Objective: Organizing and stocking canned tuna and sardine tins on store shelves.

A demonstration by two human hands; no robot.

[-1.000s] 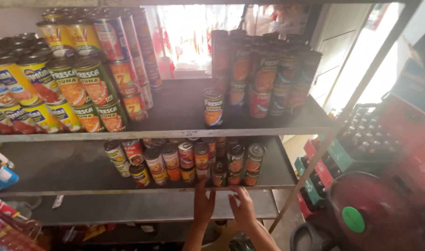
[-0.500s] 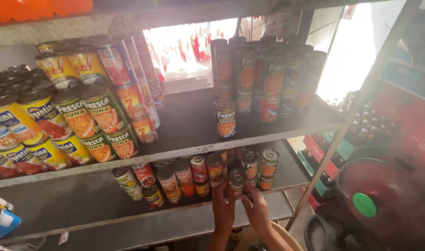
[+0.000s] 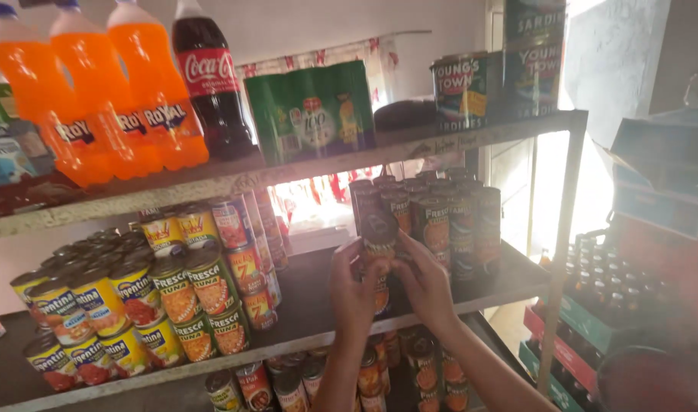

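here, line by line:
work in hand: a dark can [image 3: 379,229] is held up in front of the block of dark cans [image 3: 433,221] on the middle shelf [image 3: 303,320]; it looks like stocking, by my reading.
done: the block is already two tiers high and many cans deep.
left: the held can is not yet set down; it sits atop a lower can [image 3: 381,294] at the block's left front.
left hand [image 3: 354,286]: raised from below, fingers curled on the can's left side, gripping it.
right hand [image 3: 425,282]: raised beside it, fingers wrapped on the can's right side, clasping it.
around: yellow-labelled cans [image 3: 135,305] stacked to the left, orange bottles [image 3: 97,99] on the top shelf, more cans [image 3: 364,378] below.
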